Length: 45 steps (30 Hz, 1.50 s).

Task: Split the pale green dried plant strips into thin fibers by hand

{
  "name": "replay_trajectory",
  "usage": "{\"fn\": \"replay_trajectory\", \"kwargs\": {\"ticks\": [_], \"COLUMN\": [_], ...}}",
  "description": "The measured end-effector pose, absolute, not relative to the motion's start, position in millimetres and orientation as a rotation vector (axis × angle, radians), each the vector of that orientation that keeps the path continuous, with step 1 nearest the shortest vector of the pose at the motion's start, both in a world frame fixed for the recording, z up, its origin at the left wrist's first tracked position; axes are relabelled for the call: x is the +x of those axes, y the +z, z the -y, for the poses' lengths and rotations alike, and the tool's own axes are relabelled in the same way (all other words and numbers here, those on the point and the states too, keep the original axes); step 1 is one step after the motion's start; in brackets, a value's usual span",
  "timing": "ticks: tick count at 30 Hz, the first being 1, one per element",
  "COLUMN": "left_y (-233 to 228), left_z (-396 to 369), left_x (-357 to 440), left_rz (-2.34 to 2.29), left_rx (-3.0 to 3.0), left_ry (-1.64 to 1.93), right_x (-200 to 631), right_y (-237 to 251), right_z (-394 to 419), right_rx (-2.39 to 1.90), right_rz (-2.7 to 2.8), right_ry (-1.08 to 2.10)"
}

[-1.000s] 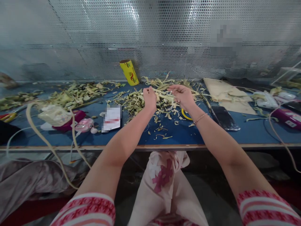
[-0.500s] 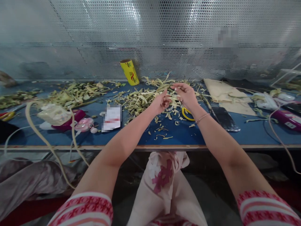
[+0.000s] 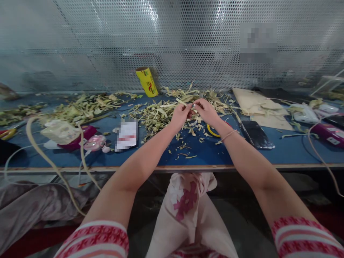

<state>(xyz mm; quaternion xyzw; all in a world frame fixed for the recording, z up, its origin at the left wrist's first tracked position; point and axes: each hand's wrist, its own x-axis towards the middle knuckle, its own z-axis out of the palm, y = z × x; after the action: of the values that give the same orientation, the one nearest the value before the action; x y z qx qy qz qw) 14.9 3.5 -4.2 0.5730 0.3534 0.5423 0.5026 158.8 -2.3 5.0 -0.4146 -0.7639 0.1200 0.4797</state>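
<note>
left hand [image 3: 180, 115] | right hand [image 3: 206, 111] | fingers of both pinched together on one pale leaf strip [image 3: 185, 103] | strip axis runs left-right, above the table [image 3: 242, 152] mid-rear, over scrap pile [image 3: 158, 115]

Bare blue table [image 3: 215, 154] near front edge; leaf scraps [image 3: 161, 114] crowd middle, phone [image 3: 256, 134] blocks right.

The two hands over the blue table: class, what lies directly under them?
Under the left hand and right hand lies a heap of pale green strips on the blue table. A yellow ring shows partly below the right wrist; its far part is covered.
</note>
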Motion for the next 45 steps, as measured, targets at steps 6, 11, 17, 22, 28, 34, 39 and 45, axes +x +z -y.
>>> {"fn": "replay_trajectory", "kwargs": {"ticks": [6,11,17,22,28,34,39,45], "left_y": [-0.3,2.6,5.4,2.5,0.5,2.0,5.0,5.1], "left_z": [10.4,20.4,24.0,24.3,19.5,19.9,23.3,14.7], "left_x": [17.9,20.9,20.7,23.3,26.2,25.4,23.0,18.2], "left_rz": [-0.938,-0.987,-1.012,-1.039,-1.031,-1.004,-0.957,-0.886], "left_rx": [1.581,1.637,1.586,1.549,1.444,1.423,1.508,1.578], "left_ry": [1.419,1.469,1.525,1.573,1.582,1.557,1.462,1.431], "right_x": [149.3,145.9,140.8,137.5,134.0,137.7,146.2,155.0], "right_y": [9.9,10.5,10.7,13.0,13.2,13.2,13.3,12.1], "right_z": [13.9,15.4,16.0,20.9,21.3,18.3,14.4,7.4], "right_rx": [-1.017,-0.954,-0.867,-0.833,-0.775,-0.824,-0.879,-0.899], "right_rz": [1.783,1.65,1.484,1.462,1.476,1.476,1.434,1.388], "right_ry": [0.281,0.424,0.676,0.73,0.739,0.703,0.67,0.749]}}
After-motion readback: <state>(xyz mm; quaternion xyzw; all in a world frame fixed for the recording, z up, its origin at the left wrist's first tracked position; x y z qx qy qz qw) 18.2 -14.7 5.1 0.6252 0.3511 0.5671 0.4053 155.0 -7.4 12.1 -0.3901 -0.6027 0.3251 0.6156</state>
